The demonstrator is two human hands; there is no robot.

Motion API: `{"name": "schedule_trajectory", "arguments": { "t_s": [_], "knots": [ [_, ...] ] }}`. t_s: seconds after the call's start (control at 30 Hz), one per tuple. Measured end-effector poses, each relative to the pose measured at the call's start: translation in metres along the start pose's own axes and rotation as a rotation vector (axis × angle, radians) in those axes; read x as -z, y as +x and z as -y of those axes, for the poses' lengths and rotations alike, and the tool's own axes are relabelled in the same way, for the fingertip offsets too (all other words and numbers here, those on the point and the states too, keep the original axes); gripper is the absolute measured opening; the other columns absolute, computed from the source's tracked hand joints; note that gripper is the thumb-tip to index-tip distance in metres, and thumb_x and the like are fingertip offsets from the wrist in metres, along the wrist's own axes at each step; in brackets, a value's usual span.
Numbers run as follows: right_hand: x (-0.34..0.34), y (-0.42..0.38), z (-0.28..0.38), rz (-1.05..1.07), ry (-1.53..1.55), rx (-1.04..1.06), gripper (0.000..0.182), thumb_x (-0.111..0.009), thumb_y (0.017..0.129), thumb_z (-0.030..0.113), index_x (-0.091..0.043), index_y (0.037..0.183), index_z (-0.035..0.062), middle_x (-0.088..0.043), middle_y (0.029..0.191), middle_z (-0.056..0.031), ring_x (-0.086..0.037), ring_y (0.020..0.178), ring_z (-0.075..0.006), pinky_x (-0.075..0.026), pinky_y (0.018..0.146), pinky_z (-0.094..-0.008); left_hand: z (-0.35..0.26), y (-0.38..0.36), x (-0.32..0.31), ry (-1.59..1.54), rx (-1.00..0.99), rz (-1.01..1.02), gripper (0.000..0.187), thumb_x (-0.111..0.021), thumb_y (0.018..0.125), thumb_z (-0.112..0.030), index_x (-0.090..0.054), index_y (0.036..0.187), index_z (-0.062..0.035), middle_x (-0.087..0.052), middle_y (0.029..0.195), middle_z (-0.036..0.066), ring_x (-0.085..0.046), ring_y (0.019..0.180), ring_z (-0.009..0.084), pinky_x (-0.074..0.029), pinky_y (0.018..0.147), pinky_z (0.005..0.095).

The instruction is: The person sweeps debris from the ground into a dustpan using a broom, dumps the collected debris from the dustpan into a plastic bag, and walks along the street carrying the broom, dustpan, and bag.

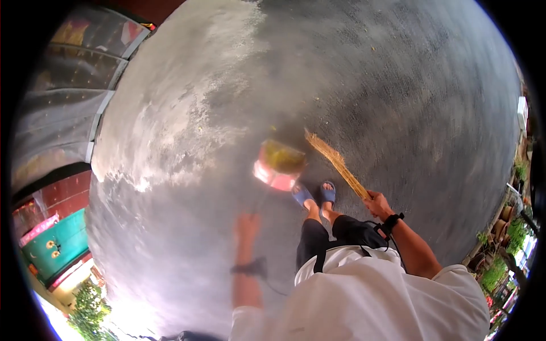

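Note:
My right hand [377,206] is wrapped round the handle end of a straw broom [335,159]. Its bristles point forward and left, close over the grey ground. On the other side, my left hand [247,225] is smeared by motion, its fingers closed on the thin handle of a pink and white dustpan [275,178]. The dustpan is blurred too and has a yellow-brown patch inside. It hangs just ahead of my feet, to the left of the broom's tip.
Concrete ground [409,96] spreads around me, with a pale worn patch at the left. My blue slippers [328,192] stand between the dustpan and the broom. Grey sheeting [74,108] and a teal panel [55,243] line the left side. Potted plants [495,273] edge the right.

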State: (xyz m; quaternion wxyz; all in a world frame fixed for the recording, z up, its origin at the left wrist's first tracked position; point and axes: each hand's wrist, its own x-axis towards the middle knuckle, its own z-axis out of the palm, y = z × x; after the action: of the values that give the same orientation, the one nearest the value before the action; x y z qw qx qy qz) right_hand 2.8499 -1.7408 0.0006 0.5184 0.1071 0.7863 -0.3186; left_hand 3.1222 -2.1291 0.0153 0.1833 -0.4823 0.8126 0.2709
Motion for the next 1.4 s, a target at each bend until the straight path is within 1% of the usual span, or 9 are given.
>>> {"name": "schedule_trajectory", "arguments": {
  "t_s": [0.47, 0.6, 0.67, 0.77, 0.87, 0.93, 1.0, 1.23, 1.4],
  "knots": [
    [-0.097, 0.132, 0.167, -0.026, -0.388, 0.302, 0.021, -0.060, 0.090, 0.023, -0.068, 0.103, 0.0086, -0.055, 0.060, -0.0016, -0.052, 0.043, -0.0111, -0.037, 0.038, -0.0295, 0.026, 0.027, 0.032, -0.148, 0.247, 0.070, 0.040, -0.060, 0.087, -0.036, -0.069, 0.087, 0.0036, -0.067, 0.084, 0.026, -0.066, 0.082, 0.0430, -0.050, 0.070, 0.0474],
    [-0.142, 0.198, 0.226, -0.060, -0.519, 0.301, 0.037, -0.058, 0.084, 0.035, -0.069, 0.095, 0.0013, -0.069, 0.088, -0.0244, -0.067, 0.085, -0.0418, -0.052, 0.073, -0.0468, 0.003, 0.049, 0.049, -0.116, 0.311, 0.077, 0.039, -0.059, 0.088, -0.034, -0.069, 0.089, 0.0032, -0.067, 0.087, 0.026, -0.066, 0.084, 0.0437, -0.050, 0.073, 0.0475],
    [-0.162, 0.218, 0.248, 0.015, -0.564, 0.217, 0.035, -0.056, 0.083, 0.032, -0.069, 0.092, 0.0000, -0.069, 0.084, -0.0238, -0.068, 0.084, -0.0405, -0.052, 0.075, -0.0468, -0.006, 0.061, 0.054, -0.086, 0.361, 0.087, 0.038, -0.059, 0.087, -0.034, -0.069, 0.089, 0.0032, -0.067, 0.088, 0.026, -0.066, 0.085, 0.0438, -0.051, 0.074, 0.0474],
    [-0.195, 0.270, 0.202, -0.046, -0.812, 0.503, 0.026, -0.061, 0.085, 0.024, -0.067, 0.100, 0.0036, -0.064, 0.063, -0.0141, -0.065, 0.055, -0.0280, -0.050, 0.051, -0.0405, -0.028, 0.078, 0.076, -0.059, 0.369, 0.105, 0.037, -0.059, 0.086, -0.033, -0.069, 0.088, 0.0024, -0.067, 0.088, 0.025, -0.065, 0.085, 0.0440, -0.051, 0.074, 0.0477],
    [-0.179, 0.200, 0.213, 0.303, -0.590, 0.213, 0.032, -0.065, 0.081, 0.029, -0.066, 0.092, -0.0004, -0.063, 0.061, -0.0119, -0.065, 0.058, -0.0248, -0.049, 0.053, -0.0380, -0.027, 0.087, 0.077, -0.075, 0.329, 0.072, 0.035, -0.059, 0.085, -0.032, -0.069, 0.086, 0.0016, -0.067, 0.086, 0.025, -0.065, 0.084, 0.0440, -0.050, 0.073, 0.0483],
    [-0.148, 0.169, 0.204, 0.355, -0.422, 0.134, 0.019, -0.063, 0.084, 0.023, -0.064, 0.089, 0.0047, -0.051, 0.056, 0.0003, -0.045, 0.042, -0.0101, -0.033, 0.038, -0.0277, -0.020, 0.088, 0.069, -0.053, 0.259, 0.058, 0.035, -0.059, 0.084, -0.032, -0.069, 0.085, 0.0017, -0.066, 0.084, 0.025, -0.065, 0.082, 0.0439, -0.050, 0.072, 0.0483],
    [-0.114, 0.142, 0.199, 0.408, -0.438, 0.216, 0.021, -0.064, 0.086, 0.023, -0.066, 0.094, 0.0045, -0.057, 0.062, -0.0029, -0.054, 0.048, -0.0127, -0.042, 0.045, -0.0296, -0.017, 0.092, 0.060, -0.035, 0.206, 0.037, 0.035, -0.059, 0.084, -0.032, -0.068, 0.084, 0.0019, -0.066, 0.083, 0.025, -0.065, 0.081, 0.0437, -0.050, 0.071, 0.0483],
    [-0.009, 0.155, 0.203, 0.179, -0.522, 0.370, 0.026, -0.062, 0.090, 0.018, -0.066, 0.114, 0.0075, -0.056, 0.064, 0.0010, -0.052, 0.049, -0.0084, -0.041, 0.044, -0.0284, -0.041, 0.097, 0.053, 0.000, 0.139, -0.031, 0.036, -0.058, 0.084, -0.032, -0.068, 0.083, 0.0021, -0.064, 0.079, 0.025, -0.065, 0.078, 0.0431, -0.049, 0.067, 0.0484],
    [0.039, 0.263, 0.218, -0.141, -0.550, 0.521, 0.021, -0.060, 0.090, 0.022, -0.065, 0.106, 0.0083, -0.057, 0.061, -0.0031, -0.052, 0.046, -0.0122, -0.041, 0.042, -0.0312, -0.087, 0.111, 0.089, -0.002, 0.277, 0.171, 0.035, -0.057, 0.086, -0.033, -0.069, 0.084, 0.0002, -0.065, 0.080, 0.025, -0.065, 0.078, 0.0430, -0.049, 0.068, 0.0502]
  ]
}}
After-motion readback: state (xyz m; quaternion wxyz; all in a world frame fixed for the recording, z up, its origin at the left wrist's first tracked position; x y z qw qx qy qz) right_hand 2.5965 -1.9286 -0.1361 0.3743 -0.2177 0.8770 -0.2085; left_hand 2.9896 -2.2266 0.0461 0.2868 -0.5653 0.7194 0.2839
